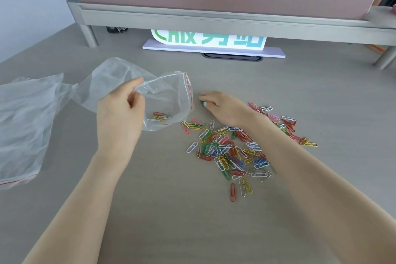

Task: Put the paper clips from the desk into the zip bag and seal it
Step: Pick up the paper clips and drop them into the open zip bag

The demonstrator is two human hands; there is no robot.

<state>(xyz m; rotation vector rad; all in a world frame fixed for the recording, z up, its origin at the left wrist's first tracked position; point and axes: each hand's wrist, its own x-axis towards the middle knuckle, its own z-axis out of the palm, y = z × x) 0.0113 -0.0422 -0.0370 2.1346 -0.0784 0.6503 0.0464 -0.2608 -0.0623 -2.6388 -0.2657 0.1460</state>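
A clear zip bag [169, 92] with a red seal line lies on the grey desk, its mouth facing right and held up open. My left hand [120, 111] pinches the upper lip of the mouth. A few coloured paper clips [159, 116] lie inside the bag. My right hand [220, 106] sits just right of the bag's mouth, fingers curled round a green paper clip [202, 103]. A loose heap of coloured paper clips [233, 150] spreads on the desk under and in front of my right wrist.
A second clear zip bag [25, 122] lies flat at the left. A grey metal shelf rail [214, 19] with legs runs across the back, a white sign with green characters [210, 42] beneath it. A cable slot [232, 56] is behind the clips.
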